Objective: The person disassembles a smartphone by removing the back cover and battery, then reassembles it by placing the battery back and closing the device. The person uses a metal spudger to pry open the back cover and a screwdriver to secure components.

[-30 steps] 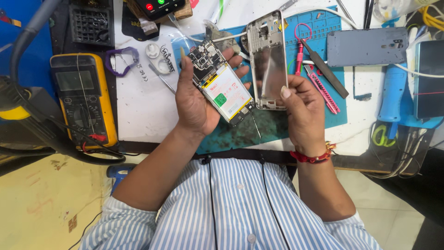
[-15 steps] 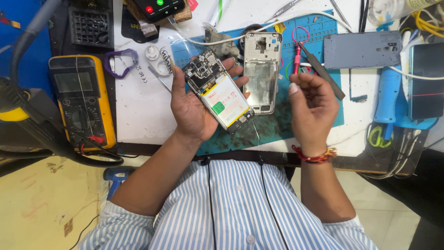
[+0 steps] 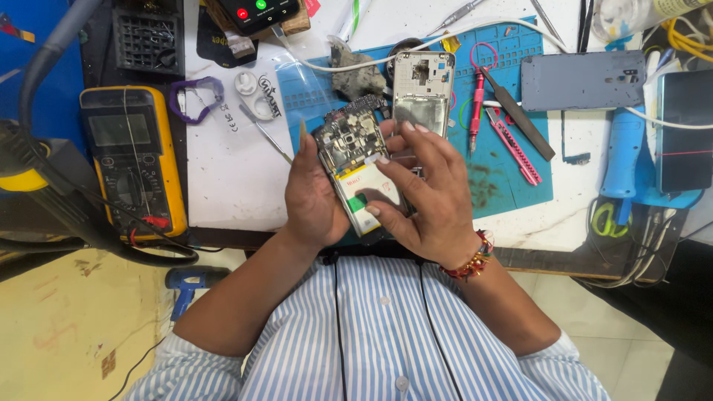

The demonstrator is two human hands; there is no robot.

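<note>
Seen from above, a person in a blue and white striped shirt works at a cluttered desk [image 3: 223, 186]. Both hands meet at the centre of the frame around an opened phone [image 3: 356, 167] with its back removed, circuit board and white battery exposed. The left hand [image 3: 312, 197] cradles the phone from its left side, fingers curled under it and thumb along the edge. The right hand [image 3: 427, 197], with a beaded bracelet at the wrist, lies over the phone's lower right; its fingertips [image 3: 377, 159] press on the battery, covering part of it. The phone is tilted, its top toward the upper left, held just above the desk's near edge.

Just behind the hands, on a blue work mat [image 3: 512, 167], lies a silver phone frame [image 3: 422, 93]. To its right are a pink-handled screwdriver [image 3: 475, 104] and pink tweezers [image 3: 514, 147]. A grey phone back cover [image 3: 583, 80] sits in the upper right. At the left of the frame stands a yellow multimeter [image 3: 130, 160]. A blue hot-air tool [image 3: 622, 160] lies at the far right.
</note>
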